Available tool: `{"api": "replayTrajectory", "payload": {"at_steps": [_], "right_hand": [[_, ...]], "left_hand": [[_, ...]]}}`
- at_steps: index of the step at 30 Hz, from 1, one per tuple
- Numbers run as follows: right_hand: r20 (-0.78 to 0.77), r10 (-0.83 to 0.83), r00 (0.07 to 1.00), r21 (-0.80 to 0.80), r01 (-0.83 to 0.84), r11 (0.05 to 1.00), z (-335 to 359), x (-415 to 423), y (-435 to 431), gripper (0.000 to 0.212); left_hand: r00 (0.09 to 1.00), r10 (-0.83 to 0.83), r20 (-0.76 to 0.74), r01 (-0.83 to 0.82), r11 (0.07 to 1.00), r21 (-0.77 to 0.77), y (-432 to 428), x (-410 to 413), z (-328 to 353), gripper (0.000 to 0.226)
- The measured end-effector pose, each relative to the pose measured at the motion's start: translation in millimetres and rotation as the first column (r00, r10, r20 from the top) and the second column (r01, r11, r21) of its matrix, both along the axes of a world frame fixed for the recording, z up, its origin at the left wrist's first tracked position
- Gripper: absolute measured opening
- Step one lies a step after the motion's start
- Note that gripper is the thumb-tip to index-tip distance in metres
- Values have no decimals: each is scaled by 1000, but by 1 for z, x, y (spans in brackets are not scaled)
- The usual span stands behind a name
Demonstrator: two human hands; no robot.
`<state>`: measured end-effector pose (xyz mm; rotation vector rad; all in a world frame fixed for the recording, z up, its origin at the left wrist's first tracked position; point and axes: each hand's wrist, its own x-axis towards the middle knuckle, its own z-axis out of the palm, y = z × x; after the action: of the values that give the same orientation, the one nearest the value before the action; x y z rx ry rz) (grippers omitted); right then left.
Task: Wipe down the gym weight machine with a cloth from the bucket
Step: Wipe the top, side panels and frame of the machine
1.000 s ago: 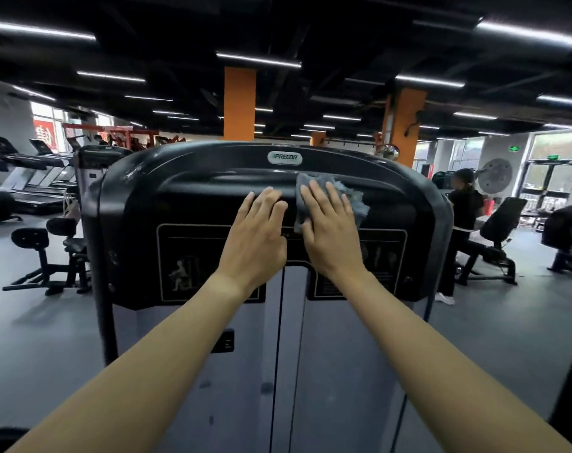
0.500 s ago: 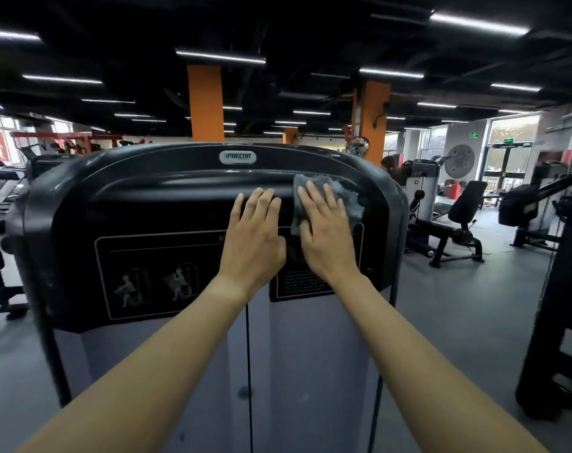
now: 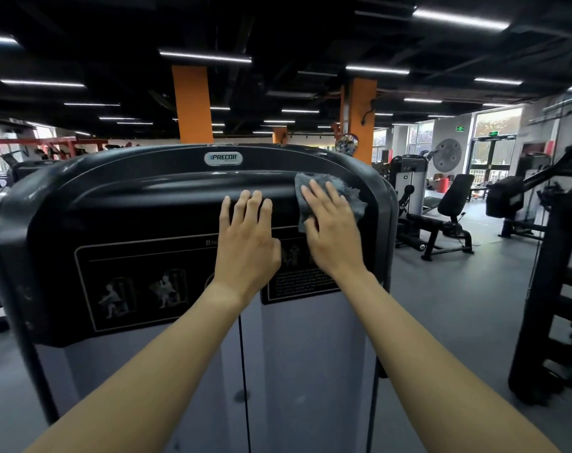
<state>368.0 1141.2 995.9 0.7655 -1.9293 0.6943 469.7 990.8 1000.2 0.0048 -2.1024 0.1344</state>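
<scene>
The right hand [image 3: 332, 230] presses a grey cloth [image 3: 346, 191] flat against the upper right corner of the weight machine [image 3: 131, 207], on its black top cover just under the curved ridge. Its grip is spread, fingers straight on the cloth and not curled round it. The left hand [image 3: 247, 243] lies just beside it, palm flat on the bare cover, its grip slack, fingers straight and close together, holding nothing. An instruction placard [image 3: 141, 282] with exercise figures sits below the hands, and a Precor badge [image 3: 223, 158] sits top centre. An orange pillar [image 3: 193, 103] stands behind.
</scene>
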Motion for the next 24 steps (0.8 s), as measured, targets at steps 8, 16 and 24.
{"api": "replayTrajectory", "payload": {"at_steps": [8, 16, 24], "right_hand": [[171, -33, 985, -292, 83, 953, 12, 0, -14, 55], [-68, -154, 986, 24, 156, 987, 14, -6, -1, 58], [-93, -83, 992, 0, 84, 996, -7, 7, -31, 61]], "left_hand": [[998, -30, -46, 31, 999, 21, -6, -5, 2, 51], [996, -34, -80, 36, 999, 27, -5, -9, 6, 38], [989, -75, -129, 81, 996, 40, -8, -14, 3, 38]]}}
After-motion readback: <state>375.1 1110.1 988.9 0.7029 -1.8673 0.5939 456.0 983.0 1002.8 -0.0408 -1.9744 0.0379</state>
